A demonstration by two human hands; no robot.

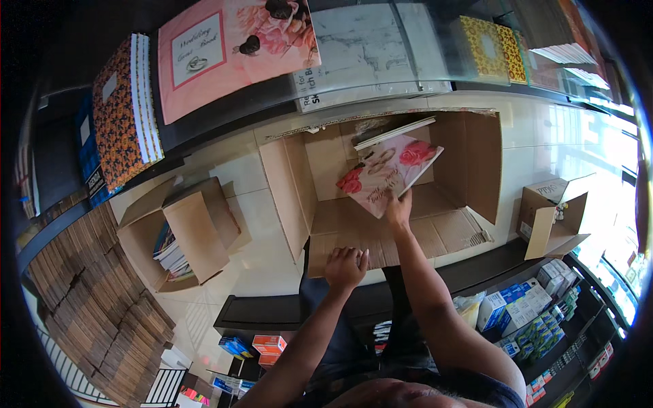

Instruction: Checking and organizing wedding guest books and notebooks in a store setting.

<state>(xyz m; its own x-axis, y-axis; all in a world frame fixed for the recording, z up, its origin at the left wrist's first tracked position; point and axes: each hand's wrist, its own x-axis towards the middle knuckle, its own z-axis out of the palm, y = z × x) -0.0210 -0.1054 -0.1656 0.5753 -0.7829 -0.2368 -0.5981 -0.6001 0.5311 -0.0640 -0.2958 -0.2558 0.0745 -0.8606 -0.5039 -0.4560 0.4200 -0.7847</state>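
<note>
My right hand grips the lower corner of a pink guest book with red roses and rings on its cover. The book is tilted over a large open cardboard box on the floor. Behind it, inside the box, a few thin white-edged books lean together; the rose book partly hides them. My left hand rests on the box's near flap, fingers curled and holding no object.
At left a smaller open box holds books, beside stacked flat cardboard. Another open box stands at right. Glass shelving ahead carries a pink wedding guest book and patterned notebooks. Low dark shelves flank my legs.
</note>
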